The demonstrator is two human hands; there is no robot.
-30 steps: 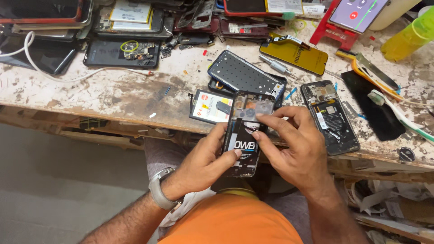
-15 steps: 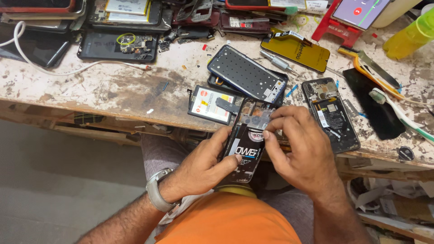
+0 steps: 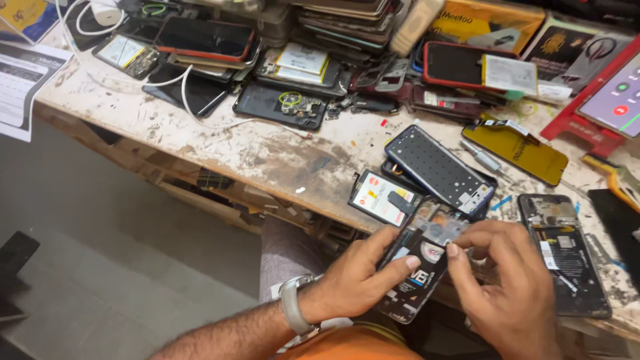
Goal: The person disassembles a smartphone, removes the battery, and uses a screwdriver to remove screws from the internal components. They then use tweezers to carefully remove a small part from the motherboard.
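Worktop (image 3: 267,157): worn and stained, crowded along the far side with phone bodies, batteries and screens; bare near the front edge at left.
White cable (image 3: 190,107): looped across the far left of the worktop, well apart from the work; no need to disturb.
Left hand (image 3: 353,283): clenched around the opened phone (image 3: 417,267), thumb lying across the dark battery face, fingers cupped beneath. Best kept as a steady cradle, thumb pressing flat and not creeping toward the exposed top.
Wristwatch (image 3: 293,307): on the left wrist, clear of the parts.
Opened phone: held off the worktop, just in front of its near edge, tilted, back off, board end pointing away.
Small phone with white and red label (image 3: 383,198): lying on the worktop just beyond the held phone; worth keeping the work from knocking it.
Dotted back frame (image 3: 440,170): lying aslant just beyond that, overlapping another dark body.
Right hand (image 3: 507,287): fingertips pinched at the upper end of the opened phone, on or near a pale metal shield; exactly what is gripped is too small to tell, perhaps a tiny part or connector. Light grip wanted, pull straight and gentle, no twisting.
Second opened phone (image 3: 567,257): flat on the worktop just right of the right hand, internals up.
Yellow panel (image 3: 517,150): farther back, with a small screwdriver (image 3: 487,160) beside it, within reach.
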